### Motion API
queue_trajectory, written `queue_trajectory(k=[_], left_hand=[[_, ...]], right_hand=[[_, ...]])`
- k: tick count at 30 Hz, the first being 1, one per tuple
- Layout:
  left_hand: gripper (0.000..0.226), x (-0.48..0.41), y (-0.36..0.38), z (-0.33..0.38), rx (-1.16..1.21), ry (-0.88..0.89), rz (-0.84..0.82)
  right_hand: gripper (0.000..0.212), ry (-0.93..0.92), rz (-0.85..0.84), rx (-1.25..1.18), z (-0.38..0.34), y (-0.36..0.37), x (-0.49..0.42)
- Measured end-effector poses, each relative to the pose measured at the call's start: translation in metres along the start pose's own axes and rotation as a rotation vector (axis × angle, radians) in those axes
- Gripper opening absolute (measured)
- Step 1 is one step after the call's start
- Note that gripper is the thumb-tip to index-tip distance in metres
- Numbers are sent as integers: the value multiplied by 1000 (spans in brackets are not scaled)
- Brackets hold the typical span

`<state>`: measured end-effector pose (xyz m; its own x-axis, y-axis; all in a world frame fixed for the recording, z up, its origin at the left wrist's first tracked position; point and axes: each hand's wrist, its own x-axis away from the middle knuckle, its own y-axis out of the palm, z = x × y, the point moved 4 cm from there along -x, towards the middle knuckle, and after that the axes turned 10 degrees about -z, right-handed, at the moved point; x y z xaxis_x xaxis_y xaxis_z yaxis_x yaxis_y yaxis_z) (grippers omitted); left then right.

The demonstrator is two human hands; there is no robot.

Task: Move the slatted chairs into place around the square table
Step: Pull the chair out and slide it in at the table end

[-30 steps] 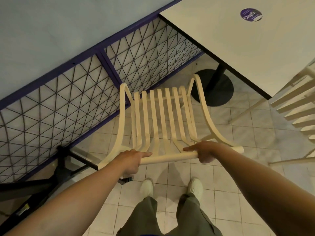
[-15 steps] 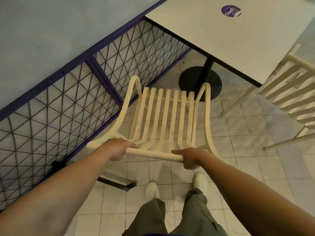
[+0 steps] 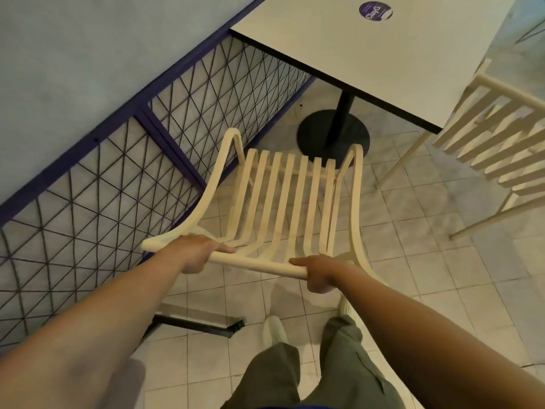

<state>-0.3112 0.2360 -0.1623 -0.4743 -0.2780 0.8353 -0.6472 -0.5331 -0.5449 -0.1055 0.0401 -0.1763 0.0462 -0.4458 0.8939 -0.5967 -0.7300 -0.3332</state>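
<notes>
Head view: square table (image 3: 368,48) on tiled floor (image 3: 413,261).

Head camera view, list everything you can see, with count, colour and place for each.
cream slatted wooden chair: one, cream, centre, gripped by its top rail
second cream slatted chair: one, cream, right edge, beside the table
white square table: one, white with dark edge, top right
round purple sticker: one, purple, on the table top
black pedestal base: one, black, under the table
purple-framed wire mesh panel: one run, purple and black, left, along the wall
pale blue wall: one, blue, top left
pale floor tiles: many, off-white, underfoot
white shoes: two, white, bottom centre
olive trousers: one pair, olive, bottom
left hand: one, grips rail
right hand: one, grips rail
</notes>
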Motion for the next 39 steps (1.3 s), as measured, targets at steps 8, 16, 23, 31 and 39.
queue_trajectory(k=[8, 16, 23, 31, 39], left_hand=[[78, -4, -4, 11, 46, 49, -122], [85, -9, -2, 21, 37, -40, -88], [86, -12, 0, 19, 46, -69, -31], [89, -9, -1, 17, 26, 11, -6], [85, -12, -5, 2, -9, 96, -87]], right_hand=[[76, -4, 47, 13, 13, 2, 5], [83, -48, -34, -26, 19, 0, 2], [93, -51, -98, -34, 28, 1, -1], [91, -34, -57, -67, 24, 2, 1], [93, 2, -62, -91, 12, 5, 1]])
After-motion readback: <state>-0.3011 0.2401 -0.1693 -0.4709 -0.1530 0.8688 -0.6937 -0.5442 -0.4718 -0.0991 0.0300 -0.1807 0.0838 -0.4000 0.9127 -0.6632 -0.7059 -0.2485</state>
